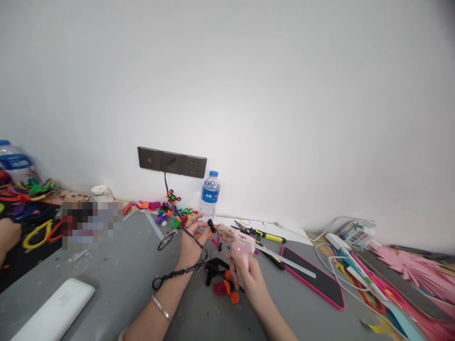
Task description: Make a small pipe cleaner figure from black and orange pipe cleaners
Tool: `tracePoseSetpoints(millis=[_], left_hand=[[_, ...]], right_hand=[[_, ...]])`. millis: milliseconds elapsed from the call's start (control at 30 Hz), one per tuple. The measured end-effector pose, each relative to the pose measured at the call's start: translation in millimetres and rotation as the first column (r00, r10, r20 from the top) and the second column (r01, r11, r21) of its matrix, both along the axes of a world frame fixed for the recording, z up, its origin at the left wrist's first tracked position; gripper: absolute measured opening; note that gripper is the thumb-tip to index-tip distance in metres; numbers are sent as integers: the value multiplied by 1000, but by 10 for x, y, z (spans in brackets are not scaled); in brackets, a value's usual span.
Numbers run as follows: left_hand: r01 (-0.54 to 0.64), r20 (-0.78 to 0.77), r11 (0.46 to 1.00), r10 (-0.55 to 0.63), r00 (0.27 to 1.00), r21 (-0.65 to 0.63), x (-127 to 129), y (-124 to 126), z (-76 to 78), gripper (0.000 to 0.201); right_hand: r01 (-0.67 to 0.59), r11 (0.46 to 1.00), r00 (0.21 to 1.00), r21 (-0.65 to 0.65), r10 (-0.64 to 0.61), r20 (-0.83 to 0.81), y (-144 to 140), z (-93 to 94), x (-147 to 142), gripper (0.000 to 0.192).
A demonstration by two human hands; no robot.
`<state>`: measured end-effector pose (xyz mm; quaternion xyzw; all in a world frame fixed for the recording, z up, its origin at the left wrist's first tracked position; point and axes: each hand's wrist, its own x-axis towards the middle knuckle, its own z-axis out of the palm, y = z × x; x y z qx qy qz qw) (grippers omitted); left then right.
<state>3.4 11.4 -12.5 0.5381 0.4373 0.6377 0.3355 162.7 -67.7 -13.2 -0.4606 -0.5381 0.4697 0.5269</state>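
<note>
- The clock is centred on the glue gun (244, 240), with twelve towards the wall.
- A plain white wall (284, 104) rises behind a grey tabletop (121, 289) dotted with small scraps.
- The glue gun, with a small red light lit, is in the right hand (249, 277), whose fingers wrap its handle; I cannot tell whether the trigger is squeezed.
- The left hand (191, 244), at nine o'clock, pinches one black piece (212, 226) between thumb and fingers, just by the nozzle; whether they touch I cannot tell.
- One clear glue stick (295, 265) juts from the gun towards four.
- Three socket panels (172, 162) sit in a row at eleven; one plug is in the middle one, its black cable (165, 182) running down to the left arm.
- Two water bottles: one (210, 195) at eleven, another (16, 162) far off at ten.
- One pair of cutters (272, 237) at three, one pink-rimmed black slab (330, 290) at four, one white block (59, 308) at eight.
- A colourful fuzzy pile (179, 217) at ten, too jumbled to count.
- One other person's hand (9, 237) at nine, by the edge of view.
</note>
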Motion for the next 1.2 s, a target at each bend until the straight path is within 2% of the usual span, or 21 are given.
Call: tracePoseSetpoints(millis=[233, 833, 1200], left_hand=[[-18, -28, 999, 19, 999, 29, -22, 7, 3, 12], [-26, 118, 1000, 28, 993, -17, -37, 56, -27, 21], [-29, 143, 999, 34, 989, -37, -51, 35, -7, 22]], right_hand=[[2, 1000, 1000, 5, -2, -1, -9, -3, 1, 49], [6, 1000, 998, -24, -4, 64, 0, -37, -2, 52], [44, 997, 994, -60, -37, 107, -33, 109, -59, 53]])
